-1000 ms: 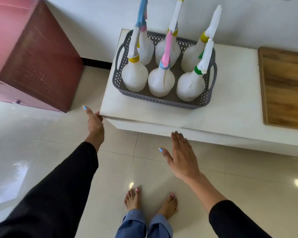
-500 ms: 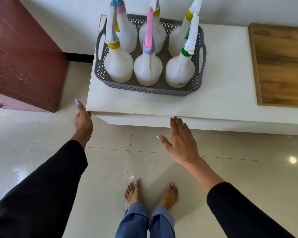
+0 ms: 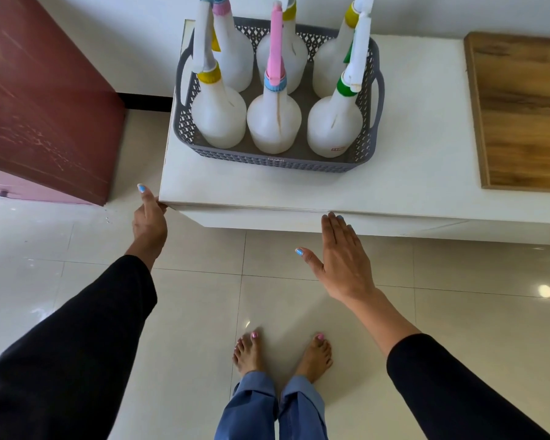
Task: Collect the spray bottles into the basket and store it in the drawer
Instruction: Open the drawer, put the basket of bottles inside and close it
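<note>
A grey perforated basket stands on the left end of a white cabinet top. Several white spray bottles stand upright in it, among them one with a yellow collar, one with a pink trigger and one with a green collar. My left hand holds the cabinet's left front corner, thumb up, with its fingers hidden under the edge. My right hand is flat and holds nothing, and its fingertips touch the cabinet's front edge. The drawer's front is barely visible below the top.
A dark red cabinet stands to the left, with a narrow gap to the white cabinet. A wooden board lies on the cabinet top at the right. My bare feet stand on the glossy tiled floor.
Both hands have moved up to the cabinet's front edge. My left hand now holds the corner, my right fingertips reach the edge. The basket has not moved.
</note>
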